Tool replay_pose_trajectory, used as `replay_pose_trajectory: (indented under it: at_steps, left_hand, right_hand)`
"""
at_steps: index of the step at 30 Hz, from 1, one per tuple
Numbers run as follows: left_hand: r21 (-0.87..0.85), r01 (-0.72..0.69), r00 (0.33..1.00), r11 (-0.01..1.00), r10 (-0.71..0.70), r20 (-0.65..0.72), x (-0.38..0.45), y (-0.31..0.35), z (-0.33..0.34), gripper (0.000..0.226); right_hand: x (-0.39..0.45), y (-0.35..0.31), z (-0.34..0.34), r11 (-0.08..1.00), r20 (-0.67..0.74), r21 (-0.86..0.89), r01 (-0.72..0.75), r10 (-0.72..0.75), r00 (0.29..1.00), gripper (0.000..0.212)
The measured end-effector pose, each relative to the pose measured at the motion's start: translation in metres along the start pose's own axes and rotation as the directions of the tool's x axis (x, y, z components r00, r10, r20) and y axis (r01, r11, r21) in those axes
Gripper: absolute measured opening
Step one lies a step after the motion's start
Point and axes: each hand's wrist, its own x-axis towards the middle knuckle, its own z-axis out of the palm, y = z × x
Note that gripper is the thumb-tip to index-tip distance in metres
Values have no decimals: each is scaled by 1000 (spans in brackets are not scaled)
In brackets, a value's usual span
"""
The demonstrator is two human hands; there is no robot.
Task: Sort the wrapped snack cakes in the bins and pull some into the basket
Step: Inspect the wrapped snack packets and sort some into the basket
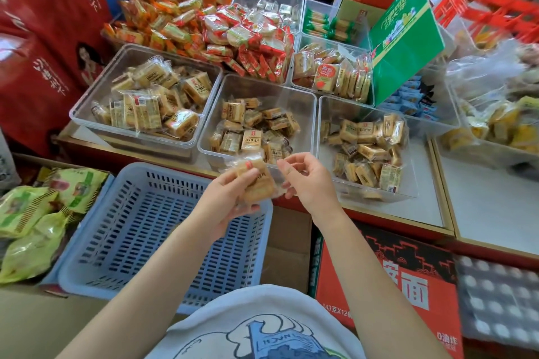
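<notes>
Clear-wrapped tan cake [256, 181] gripped in left hand [230, 198], right hand [306, 181] pinching its wrapper edge, over one blue basket [140, 242], three near bins [256, 87] of cakes.

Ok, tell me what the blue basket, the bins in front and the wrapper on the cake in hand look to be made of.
Blue basket: looks like moulded plastic, matte, with regular slotted holes in its floor and walls.
Bins: clear hard plastic, probably acrylic; glossy, and the counter shows through their walls.
Snack cake wrapper, held by the left hand: thin clear film, shiny and crinkled; the right hand pinches its edge.
</notes>
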Motion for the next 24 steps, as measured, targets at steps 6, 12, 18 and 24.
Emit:
replay_pose_trajectory:
  at_steps: [6, 12, 18, 24]
  left_hand:
    - [-95, -87, 994, 992, 80, -68, 4, 4, 0, 32]
    - [-66, -26, 999, 997, 25, -25, 2, 3, -5, 41]
    - [-101, 48, 989, 994, -33, 142, 0, 0, -11, 47]
    - [-102, -7, 994, 995, 19, 110, 1, -5, -6, 47]
  right_hand:
    - [-3, 5, 12, 988, 194, 4, -151, 148, 970, 37]
    - [-4, 5, 14, 976, 198, 164, -145, 112, 974, 36]
    - [-3, 4, 9, 938, 226, 302, -169, 102, 969, 16]
    - [-6, 4, 13, 972, 125, 179, -155, 133, 983, 21]
